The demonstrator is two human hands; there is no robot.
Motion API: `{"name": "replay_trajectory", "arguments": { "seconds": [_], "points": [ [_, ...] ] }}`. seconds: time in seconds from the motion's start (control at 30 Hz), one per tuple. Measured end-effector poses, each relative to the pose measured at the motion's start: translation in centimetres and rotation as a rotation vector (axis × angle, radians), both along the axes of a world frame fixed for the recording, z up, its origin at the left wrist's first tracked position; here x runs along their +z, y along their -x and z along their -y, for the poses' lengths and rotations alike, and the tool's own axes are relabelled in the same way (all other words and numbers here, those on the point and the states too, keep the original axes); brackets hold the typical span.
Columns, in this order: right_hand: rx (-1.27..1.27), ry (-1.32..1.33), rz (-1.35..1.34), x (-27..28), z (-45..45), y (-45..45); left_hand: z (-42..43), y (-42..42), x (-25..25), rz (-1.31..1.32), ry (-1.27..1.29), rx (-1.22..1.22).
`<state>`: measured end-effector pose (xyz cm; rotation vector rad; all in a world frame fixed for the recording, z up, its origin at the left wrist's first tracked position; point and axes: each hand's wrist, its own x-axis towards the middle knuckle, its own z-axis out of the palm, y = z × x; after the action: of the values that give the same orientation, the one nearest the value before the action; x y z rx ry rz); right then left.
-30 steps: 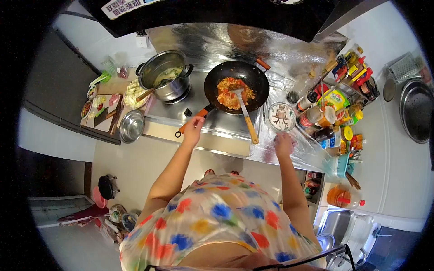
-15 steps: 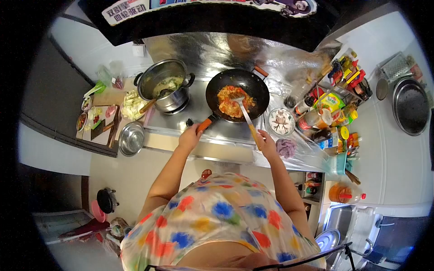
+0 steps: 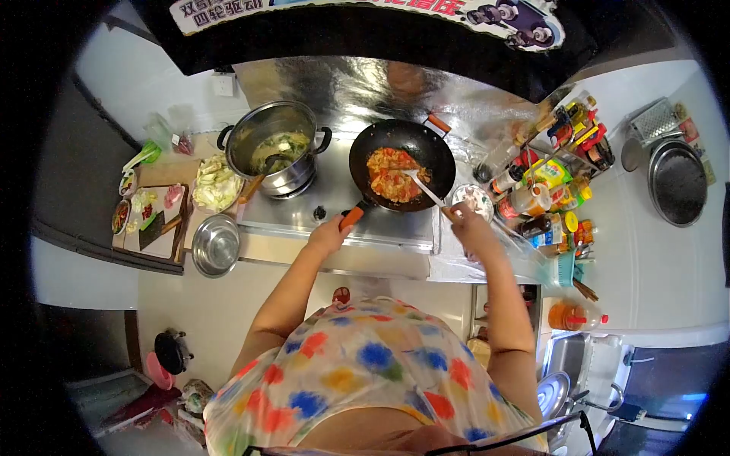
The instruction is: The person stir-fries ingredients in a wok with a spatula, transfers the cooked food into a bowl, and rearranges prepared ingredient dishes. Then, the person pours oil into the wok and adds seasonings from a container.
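A black wok [image 3: 431, 152] stands on the stove with a red and yellow mix of food [image 3: 391, 175] in it. My left hand [image 3: 328, 235] is closed round the wok's orange handle [image 3: 351, 219]. In my right hand [image 3: 474, 229] is a spatula [image 3: 427, 191] with a metal shaft and a wooden grip. Its blade lies among the food and is partly hidden. Left of the wok, a steel pot [image 3: 288, 176] holds pale liquid with greens, and a ladle with a wooden handle [image 3: 252, 188] leans out of it.
At the left are a plate of cut pale vegetables [image 3: 216, 185], a steel bowl [image 3: 216, 245] and a cutting board [image 3: 160, 235] with a knife. To the right, a patterned plate [image 3: 473, 199] sits near several sauce bottles [image 3: 532, 202]. The range hood [image 3: 365, 45] hangs above.
My right hand has moved up and to the right, now over the patterned plate's edge. The spatula has swung to a flatter slant. My left hand still holds the wok handle.
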<state>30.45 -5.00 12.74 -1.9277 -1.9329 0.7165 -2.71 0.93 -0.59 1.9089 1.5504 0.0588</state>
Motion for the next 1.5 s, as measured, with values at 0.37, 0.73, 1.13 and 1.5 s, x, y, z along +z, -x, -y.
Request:
{"name": "replay_trajectory", "arguments": {
  "seconds": [0.37, 0.73, 1.13, 1.5],
  "points": [
    [0.221, 0.235, 0.517, 1.3, -1.8, 6.7, -0.9, 0.1, 1.3, 0.093, 0.295, 0.036],
    [-0.148, 0.419, 0.134, 6.4, -8.8, -1.5, -0.6, 0.0, -0.8, 0.035, 0.128, 0.009],
    [-0.249, 0.494, -0.304, -3.8, -15.5, -3.0, -0.6, 0.7, -0.8, 0.169, 0.208, 0.084],
    [0.248, -0.03, 0.299, -1.8, -6.8, 2.5, -0.3, 0.3, 0.5, 0.108, 0.207, 0.079]
  ]
}}
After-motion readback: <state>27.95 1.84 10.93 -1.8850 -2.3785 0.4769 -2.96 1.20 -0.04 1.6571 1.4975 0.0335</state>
